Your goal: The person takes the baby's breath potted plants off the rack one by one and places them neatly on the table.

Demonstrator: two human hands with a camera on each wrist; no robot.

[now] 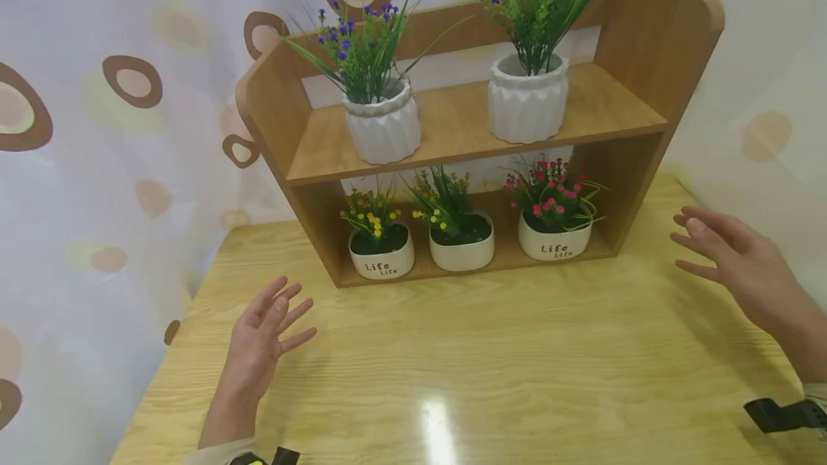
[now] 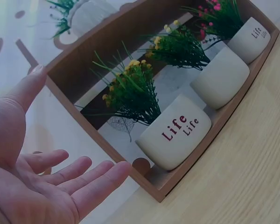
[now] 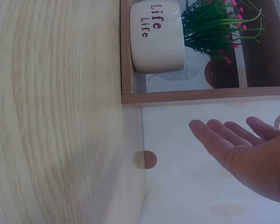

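Observation:
My left hand (image 1: 257,339) hovers over the table, left of and in front of a two-tier wooden shelf (image 1: 474,110), fingers spread and holding nothing. Over at the shelf's right side, my right hand (image 1: 743,264) is raised with fingers extended, also holding nothing. Two ribbed white pots with purple flowers, a left pot (image 1: 384,128) and a right pot (image 1: 528,102), stand on the upper tier. The lower tier bears a yellow-flowered planter (image 2: 175,135) lettered "Life", a plain-fronted middle planter (image 1: 461,246), and a pink-flowered planter (image 3: 157,42), also lettered "Life".
The shelf stands at the back of a light wooden table (image 1: 517,350). Behind and beside it hangs a pale wall covering (image 1: 187,92) with brown and beige oval patterns. A bright reflection shows near the table's front.

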